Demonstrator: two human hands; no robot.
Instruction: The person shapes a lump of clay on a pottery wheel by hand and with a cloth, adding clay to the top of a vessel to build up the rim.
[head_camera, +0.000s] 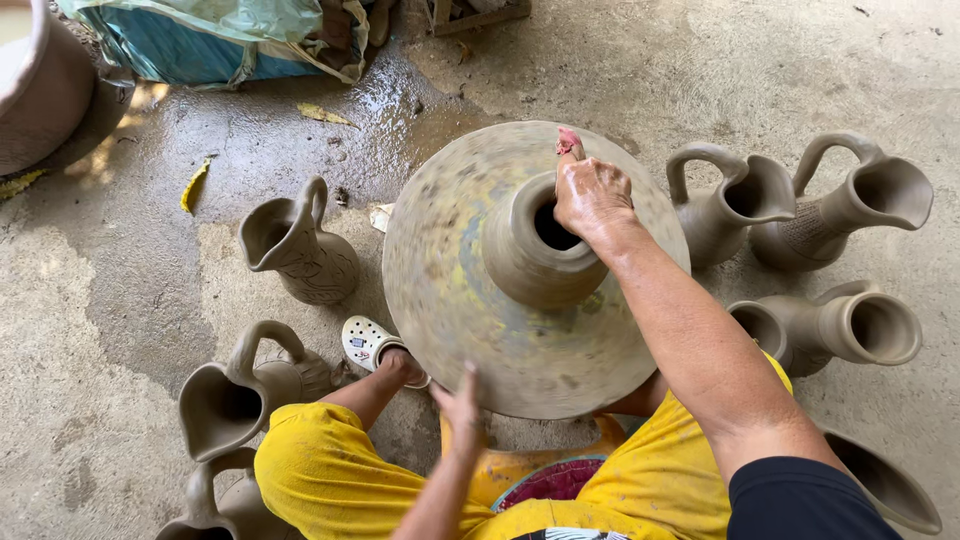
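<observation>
Place: on a grey concrete floor (120, 300), wet and dark in patches, we sit low in yellow trousers (330, 470) behind a round, clay-smeared turning wheel (450, 300).
Pot: a wet grey clay vase with a narrow open neck (535, 250) stands upright at the middle of the wheel.
Right hand: our right hand (592, 198) rests on the far rim of the vase's mouth, its fingers closed around a small pink cloth or sponge (569, 143) that sticks out beyond the knuckles.
Left hand: our left hand (462, 405) lies against the near edge of the wheel, fingers spread flat and holding nothing; it is blurred.
Right side: four grey clay jugs with looped handles (800, 215) stand close together just beside the wheel, and the rim of another vessel (885, 485) shows at the lower corner.
Left side: one patterned clay jug with a spout (295, 245) stands near the wheel, and two more handled jugs (235, 395) sit against our left knee.
Foot: a white perforated clog (368, 342) shows under the wheel's left edge.
Far edge: a blue-green plastic sheet (210, 35) lies bunched up, with a large clay-coloured basin (40, 85) at the corner.
</observation>
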